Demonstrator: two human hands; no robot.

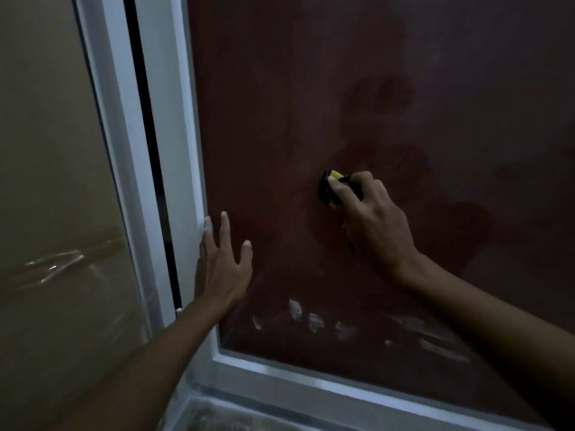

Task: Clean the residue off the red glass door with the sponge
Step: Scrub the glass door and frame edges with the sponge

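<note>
The dark red glass door fills the right of the head view, set in a pale frame. My right hand grips a yellow sponge with a dark scouring side and holds it against the glass near the middle. Darker wet patches spread around and to the right of the sponge. Whitish residue smears sit lower on the pane, near the bottom rail. My left hand lies flat with straight spread fingers at the pane's left edge, partly on the frame.
A narrow dark gap runs down between the door frame and a second pale post. A beige wall with a glossy reflection lies to the left. The frame's bottom rail crosses below, with a dusty sill under it.
</note>
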